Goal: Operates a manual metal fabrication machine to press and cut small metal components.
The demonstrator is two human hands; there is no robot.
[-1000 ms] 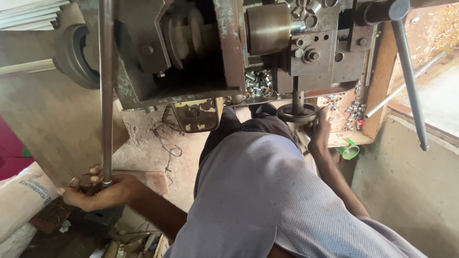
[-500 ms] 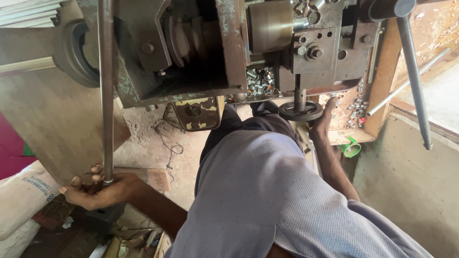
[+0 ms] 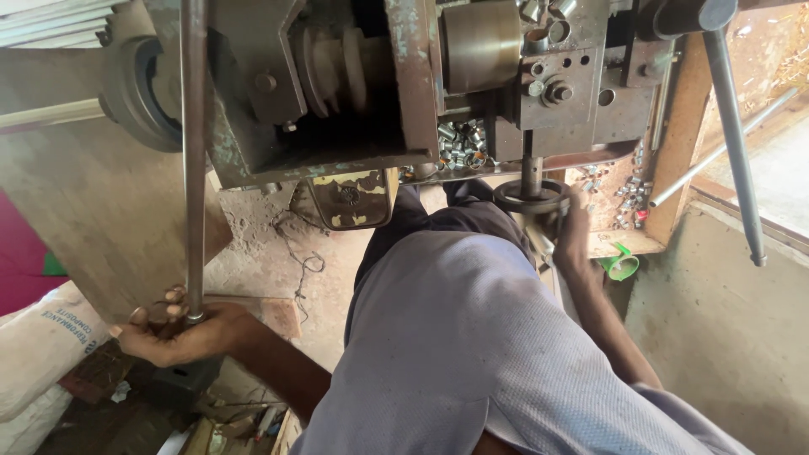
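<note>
My left hand (image 3: 173, 333) is wrapped tight round the bottom of the long metal rod (image 3: 195, 160). My right hand (image 3: 573, 232) grips the small wheel (image 3: 531, 196) under the machine (image 3: 404, 84). I should turn it slowly, keeping the rod steady

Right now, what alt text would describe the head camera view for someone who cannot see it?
A person at a worn metal machine holds the lower end of a long steel rod in the left hand, while the right hand rests on a small handwheel.
</note>
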